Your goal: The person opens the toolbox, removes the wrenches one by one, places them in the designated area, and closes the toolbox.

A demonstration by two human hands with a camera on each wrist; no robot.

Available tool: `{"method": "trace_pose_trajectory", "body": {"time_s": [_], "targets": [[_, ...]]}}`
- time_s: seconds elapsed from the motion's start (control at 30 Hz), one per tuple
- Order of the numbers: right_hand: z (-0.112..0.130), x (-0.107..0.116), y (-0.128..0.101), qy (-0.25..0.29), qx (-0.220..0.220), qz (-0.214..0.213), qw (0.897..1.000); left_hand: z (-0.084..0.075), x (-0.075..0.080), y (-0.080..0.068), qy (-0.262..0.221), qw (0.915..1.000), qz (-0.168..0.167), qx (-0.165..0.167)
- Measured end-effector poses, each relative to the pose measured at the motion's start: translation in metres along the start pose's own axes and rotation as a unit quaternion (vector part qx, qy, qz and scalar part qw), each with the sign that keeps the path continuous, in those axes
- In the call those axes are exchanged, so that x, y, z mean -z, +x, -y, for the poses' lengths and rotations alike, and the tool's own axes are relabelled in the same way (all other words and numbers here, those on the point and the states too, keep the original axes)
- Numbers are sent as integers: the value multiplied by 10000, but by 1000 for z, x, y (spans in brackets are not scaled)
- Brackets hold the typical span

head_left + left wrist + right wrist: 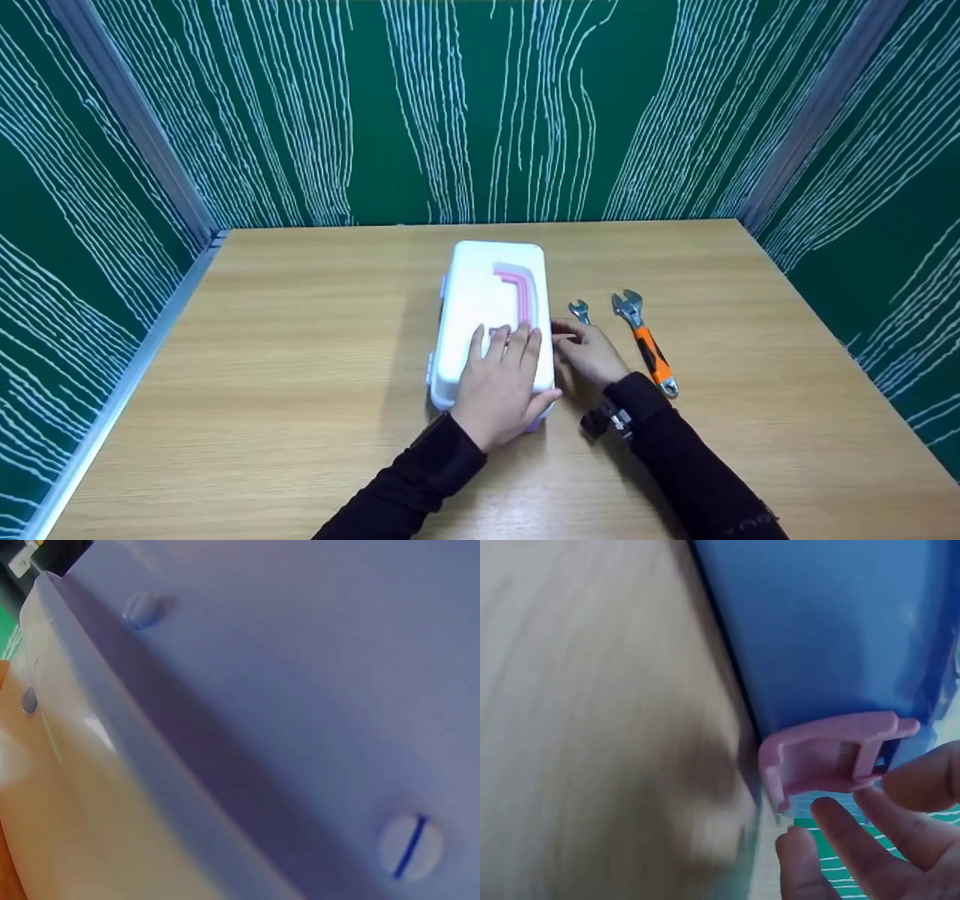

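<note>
- White rigid plastic box with a pink fold-down handle (491, 315) sits mid-table on the pale wooden tabletop (300, 390), lid down.
- My left hand (499, 382) lies flat on the near end of the lid, fingers straight, pressing, gripping nothing.
- My right hand (589, 352) is at the box's right side; loosely curled fingertips (840, 829) touch the pink plastic side latch (829, 754). No firm pinch shows.
- Judgement: hard, smooth shell, likely light and slippery; best taken by the handle or both ends.
- Contents hidden.
- Right of the box: small steel wrench (579, 310), then an orange-handled adjustable wrench (645, 341).
</note>
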State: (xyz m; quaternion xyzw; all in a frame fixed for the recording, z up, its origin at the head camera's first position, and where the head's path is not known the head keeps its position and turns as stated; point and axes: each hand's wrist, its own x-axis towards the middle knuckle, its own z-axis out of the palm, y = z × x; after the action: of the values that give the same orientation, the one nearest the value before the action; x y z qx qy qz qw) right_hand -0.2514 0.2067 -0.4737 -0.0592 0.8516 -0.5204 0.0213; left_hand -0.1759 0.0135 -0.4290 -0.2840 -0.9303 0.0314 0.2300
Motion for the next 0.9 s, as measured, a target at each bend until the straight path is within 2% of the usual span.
{"method": "trace_pose_trajectory", "body": {"time_s": [0.17, 0.4, 0.5, 0.7, 0.9], "targets": [[-3, -5, 1, -187, 169, 106, 9996, 0, -2, -1, 32, 9998, -174, -6], [-7, -7, 2, 105, 274, 492, 9984, -1, -3, -1, 97, 9992, -387, 19], [-7, -5, 1, 149, 284, 539, 9980, -1, -3, -1, 99, 9994, -332, 45], [-7, 7, -1, -111, 194, 427, 9988, -2, 1, 0, 104, 9999, -93, 55], [-11, 21, -2, -328, 236, 254, 9989, -2, 0, 0, 105, 9999, -106, 47]]}}
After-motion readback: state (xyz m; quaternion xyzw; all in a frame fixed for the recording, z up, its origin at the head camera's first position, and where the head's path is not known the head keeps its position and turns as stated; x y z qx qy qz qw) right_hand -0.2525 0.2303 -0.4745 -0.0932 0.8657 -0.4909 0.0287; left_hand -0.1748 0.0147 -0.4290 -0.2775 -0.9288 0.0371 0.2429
